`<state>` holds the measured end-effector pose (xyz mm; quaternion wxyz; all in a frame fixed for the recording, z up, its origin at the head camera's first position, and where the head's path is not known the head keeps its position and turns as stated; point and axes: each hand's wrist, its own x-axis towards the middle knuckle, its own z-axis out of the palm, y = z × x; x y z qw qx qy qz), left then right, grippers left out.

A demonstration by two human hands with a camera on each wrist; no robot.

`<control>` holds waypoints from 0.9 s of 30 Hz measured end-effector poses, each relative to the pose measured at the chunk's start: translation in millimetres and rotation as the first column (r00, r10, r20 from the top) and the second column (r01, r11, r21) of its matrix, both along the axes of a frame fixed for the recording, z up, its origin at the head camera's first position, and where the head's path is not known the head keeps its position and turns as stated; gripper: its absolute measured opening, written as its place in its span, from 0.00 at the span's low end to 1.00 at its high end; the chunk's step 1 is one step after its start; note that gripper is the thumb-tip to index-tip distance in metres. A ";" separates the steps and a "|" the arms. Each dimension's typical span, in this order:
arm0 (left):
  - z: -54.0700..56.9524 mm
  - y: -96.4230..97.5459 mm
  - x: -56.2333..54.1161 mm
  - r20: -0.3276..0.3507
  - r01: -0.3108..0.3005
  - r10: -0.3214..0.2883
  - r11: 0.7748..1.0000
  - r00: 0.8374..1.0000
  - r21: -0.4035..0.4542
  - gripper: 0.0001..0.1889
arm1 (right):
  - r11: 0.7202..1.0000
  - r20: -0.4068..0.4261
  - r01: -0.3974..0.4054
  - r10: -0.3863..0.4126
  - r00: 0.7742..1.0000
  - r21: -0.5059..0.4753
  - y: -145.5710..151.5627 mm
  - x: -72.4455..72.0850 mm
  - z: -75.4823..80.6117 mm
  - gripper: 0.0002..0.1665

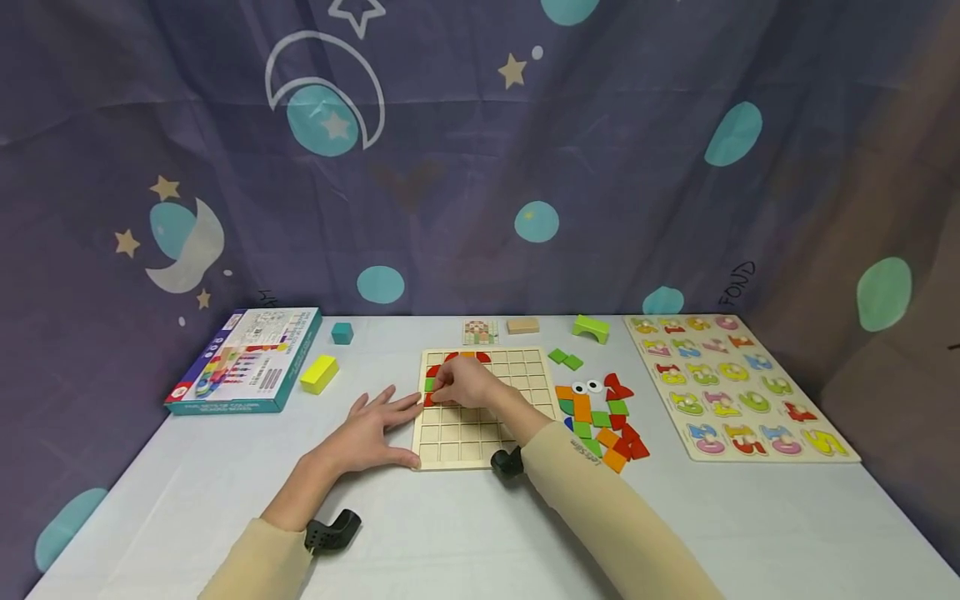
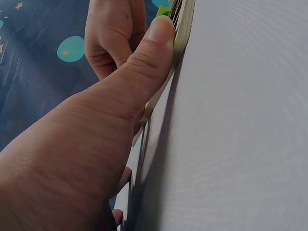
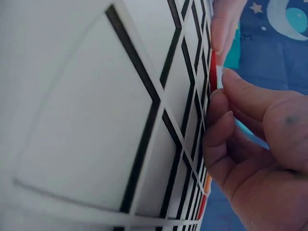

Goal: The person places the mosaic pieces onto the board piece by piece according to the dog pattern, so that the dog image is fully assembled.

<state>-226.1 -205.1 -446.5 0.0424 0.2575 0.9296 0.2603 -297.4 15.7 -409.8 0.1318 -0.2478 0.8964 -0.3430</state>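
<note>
A wooden grid board lies on the table before me, with several red, green and orange tiles in cells along its top and left side. My right hand reaches over the board, its thumb and index finger pinching a red tile at the left column. In the right wrist view its other fingers are curled in. My left hand lies spread at the board's left side. Its thumb rests along the board's edge near the bottom corner, and its index fingertip is near the red tile.
Loose coloured tiles lie in a figure right of the board, with two green tiles above. Behind stand a pattern card, wooden block and green arch. A number puzzle lies right; a box and yellow block left.
</note>
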 end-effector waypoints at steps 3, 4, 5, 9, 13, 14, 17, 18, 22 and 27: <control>-0.4 -0.4 -0.4 0.000 -0.002 0.002 1.000 1.000 -0.001 0.51 | 1.000 -0.003 -0.014 0.014 1.000 0.007 1.4 0.2 0.6 0.04; -0.7 -0.6 -0.4 -0.007 -0.001 0.001 1.000 1.000 -0.003 0.51 | 1.000 -0.005 -0.020 0.020 1.000 0.013 1.6 0.0 0.7 0.04; -1.3 -0.9 -0.7 -0.010 0.000 0.000 1.000 1.000 -0.004 0.51 | 0.999 -0.010 -0.026 0.027 1.000 0.022 1.4 -0.1 0.6 0.04; -2.7 -1.6 -1.2 -0.022 0.009 -0.009 1.000 1.000 0.002 0.51 | 0.997 -0.036 -0.056 0.058 0.998 0.053 -1.1 -0.1 2.0 0.04; -3.7 -1.9 -1.5 -0.016 0.008 -0.008 1.000 1.000 0.012 0.51 | 0.995 -0.054 -0.065 0.069 0.996 0.071 -3.2 -0.2 3.6 0.03; -3.8 -1.8 -1.4 -0.017 0.009 -0.008 1.000 1.000 0.014 0.51 | 0.995 -0.053 -0.064 0.068 0.996 0.076 -3.2 -0.1 3.9 0.03; -4.1 -1.5 -1.7 -0.013 0.007 -0.006 1.000 1.000 0.015 0.51 | 0.995 -0.048 -0.062 0.066 0.997 0.083 -2.3 -0.3 4.0 0.03; -4.1 -1.3 -1.8 -0.014 0.008 -0.008 1.000 1.000 0.014 0.51 | 0.994 -0.047 -0.062 0.066 0.997 0.085 -1.9 -0.3 4.0 0.04; -3.5 -0.7 -1.8 -0.014 0.010 -0.010 1.000 1.000 0.004 0.51 | 0.992 -0.064 -0.085 0.092 0.994 0.094 -0.9 -0.3 4.1 0.04; -2.9 -1.1 -1.2 -0.012 0.005 -0.005 1.000 1.000 0.001 0.51 | 0.985 -0.101 -0.135 0.146 0.984 0.105 -1.2 0.0 4.4 0.04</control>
